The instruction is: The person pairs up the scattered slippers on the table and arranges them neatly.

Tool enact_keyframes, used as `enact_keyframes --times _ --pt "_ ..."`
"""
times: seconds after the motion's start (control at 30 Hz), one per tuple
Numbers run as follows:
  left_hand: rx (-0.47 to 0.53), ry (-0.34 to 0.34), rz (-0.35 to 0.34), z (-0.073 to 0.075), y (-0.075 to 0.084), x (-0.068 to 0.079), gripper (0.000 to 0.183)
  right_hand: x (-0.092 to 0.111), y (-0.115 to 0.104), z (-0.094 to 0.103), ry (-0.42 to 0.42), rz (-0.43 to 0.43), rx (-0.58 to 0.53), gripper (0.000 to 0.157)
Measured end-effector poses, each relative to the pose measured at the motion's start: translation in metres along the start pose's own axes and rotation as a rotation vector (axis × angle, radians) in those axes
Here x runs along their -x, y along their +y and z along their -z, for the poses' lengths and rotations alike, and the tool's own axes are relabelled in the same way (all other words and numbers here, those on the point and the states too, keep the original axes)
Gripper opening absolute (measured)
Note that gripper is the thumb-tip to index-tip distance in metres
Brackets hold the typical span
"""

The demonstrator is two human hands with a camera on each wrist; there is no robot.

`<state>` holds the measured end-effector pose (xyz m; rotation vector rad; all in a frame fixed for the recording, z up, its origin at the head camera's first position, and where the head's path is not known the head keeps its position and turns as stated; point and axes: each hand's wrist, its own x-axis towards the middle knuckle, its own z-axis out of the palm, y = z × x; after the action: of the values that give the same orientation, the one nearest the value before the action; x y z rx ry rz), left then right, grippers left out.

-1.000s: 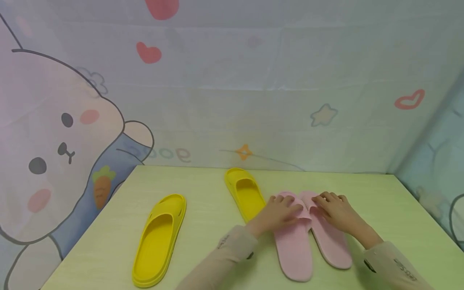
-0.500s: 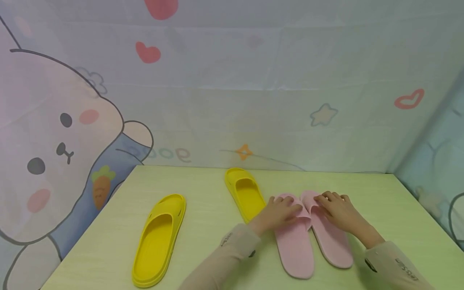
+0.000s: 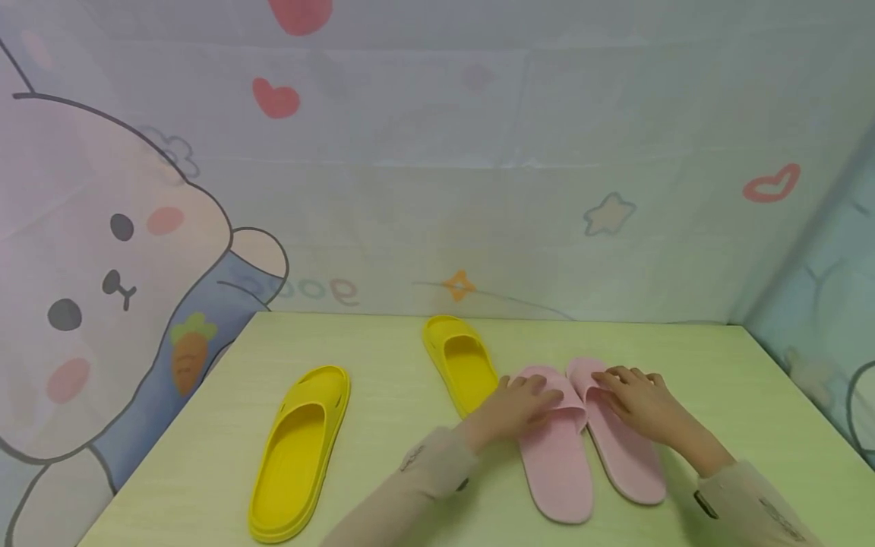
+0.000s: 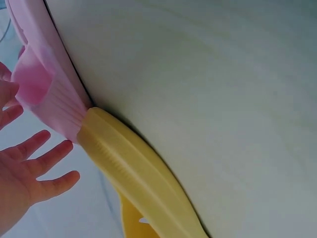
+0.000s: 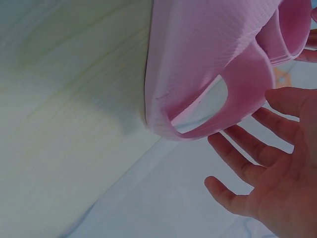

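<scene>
Left hand (image 3: 516, 406) and right hand (image 3: 639, 403) are each spreading loose, slightly bent fingers over the left pink slipper (image 3: 555, 471) and the right pink slipper (image 3: 625, 460), neither of them gripping. Printed backdrop cloth (image 3: 410, 190) is hanging behind the pale green table (image 3: 383, 425), where the pink pair is lying right of centre, toes pointing far. One yellow slide (image 3: 290, 463) is lying near left, well apart; the far yellow slide (image 3: 465, 368) is sitting farther back, its heel end passing behind the left hand. That closeness is probably inviting trouble: a careless leftward sweep could knock this slide askew. Both pink slippers are fanning apart at the heels, so squeezing them together could make one strap ride over the other, and pushing only on those soft-looking straps could buckle them. Left fingertips are hovering or resting about the left strap (image 3: 574, 406); I cannot tell which. Right fingertips are touching the right strap (image 3: 579, 374), without curling around it.
</scene>
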<state>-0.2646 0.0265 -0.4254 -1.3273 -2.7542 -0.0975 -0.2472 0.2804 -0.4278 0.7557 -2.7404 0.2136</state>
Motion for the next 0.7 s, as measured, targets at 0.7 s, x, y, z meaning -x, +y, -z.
enact_keyframes --times 0.7 --pt "-0.17 0.037 -0.135 0.011 0.019 0.033 0.041 0.029 -0.01 0.008 0.032 0.076 0.011 0.043"
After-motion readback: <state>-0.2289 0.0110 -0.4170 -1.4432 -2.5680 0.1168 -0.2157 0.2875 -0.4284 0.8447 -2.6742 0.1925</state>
